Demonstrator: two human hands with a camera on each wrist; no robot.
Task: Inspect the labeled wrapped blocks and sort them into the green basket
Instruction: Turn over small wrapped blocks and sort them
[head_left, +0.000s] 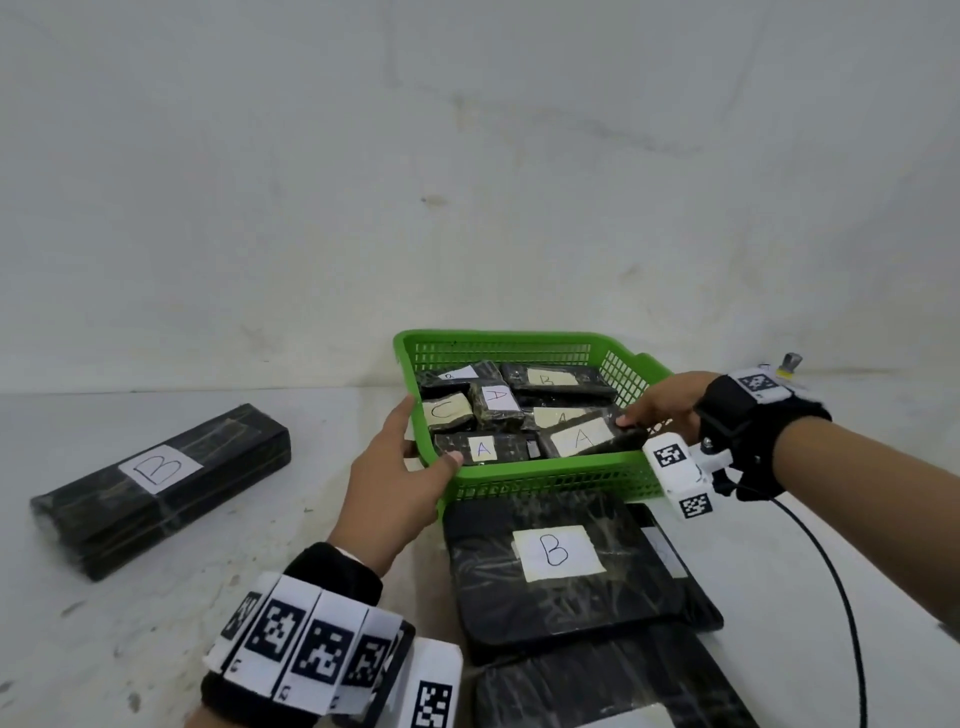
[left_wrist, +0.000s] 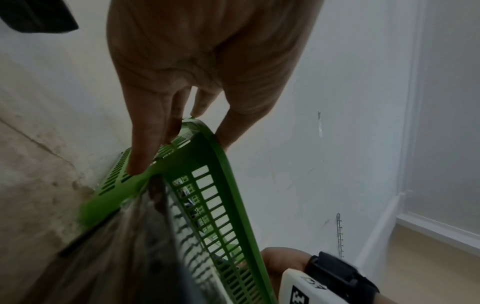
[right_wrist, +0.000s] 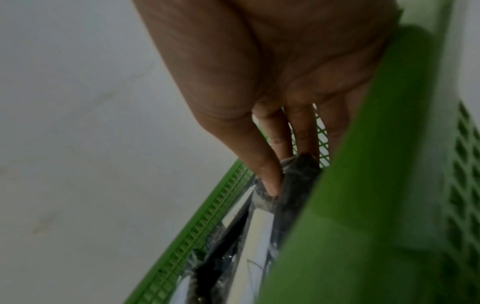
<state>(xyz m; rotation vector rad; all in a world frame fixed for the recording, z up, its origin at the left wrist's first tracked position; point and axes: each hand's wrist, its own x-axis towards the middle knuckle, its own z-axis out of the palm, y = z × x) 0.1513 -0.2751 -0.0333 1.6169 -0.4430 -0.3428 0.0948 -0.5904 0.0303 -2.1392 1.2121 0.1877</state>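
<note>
The green basket (head_left: 545, 470) stands against the wall and holds several black wrapped blocks labelled A, B and C. My left hand (head_left: 428, 434) braces its near left corner. The fingers lie straight along the outer left wall (left_wrist: 228, 185) and the thumb rests over the front rim. My right hand (head_left: 626, 421) reaches in over the right wall and pinches the right end of a block labelled A (head_left: 582, 439), which lies at the basket's front right. In the right wrist view the thumb presses on that block's dark wrapped end (right_wrist: 293, 185), with the other fingers behind it.
A long black block labelled B (head_left: 161, 488) lies on the table at the left. A large flat block labelled B (head_left: 556, 566) sits just before the basket, on top of other dark flat blocks (head_left: 597, 686). A black cable (head_left: 831, 571) trails from my right wrist.
</note>
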